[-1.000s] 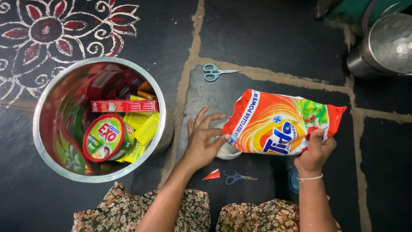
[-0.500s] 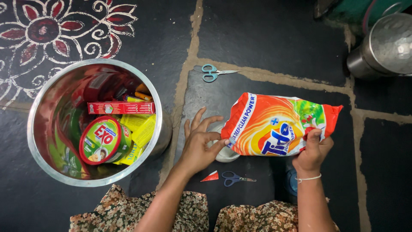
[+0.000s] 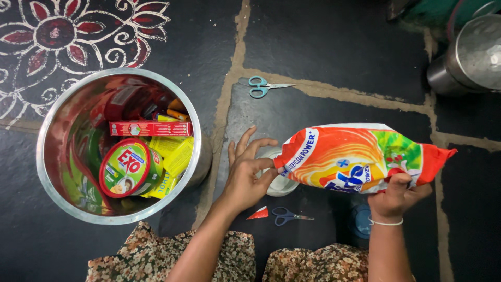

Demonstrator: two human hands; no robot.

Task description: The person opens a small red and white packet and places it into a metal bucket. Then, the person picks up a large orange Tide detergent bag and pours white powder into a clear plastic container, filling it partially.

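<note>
the left hand [image 3: 246, 175] pinches the cut corner of an orange detergent pouch [image 3: 360, 158] between thumb and forefinger, its other fingers spread loosely above. just under that corner sits a small pale container [image 3: 279, 186], mostly hidden by the hand and the pouch, so its shape is hard to tell. the right hand [image 3: 397, 196] grips the pouch from below near its far end, fingers curled up around the lower edge, a thin white band on the wrist. the pouch lies roughly level across the space between the two hands, its green-printed end to the right and lifted off the dark stone floor [image 3: 334, 47].

near the left wrist lie a small red snipped triangle [image 3: 258, 213] and, just beside it, a pair of blue-handled scissors [image 3: 286, 214]. a second pair, teal-handled scissors [image 3: 262, 87], rests farther up on a pale joint in the floor. a blue lid [image 3: 360, 220] shows partly beside the right forearm.

to the left stands a large steel pot [image 3: 47, 172] holding a round green tub with a red rim [image 3: 129, 167], a long red box [image 3: 150, 128] and yellow packets [image 3: 175, 154]. a white and red floor drawing [image 3: 68, 36] fills the upper left corner; a steel vessel [image 3: 469, 57] stands at the upper right.
</note>
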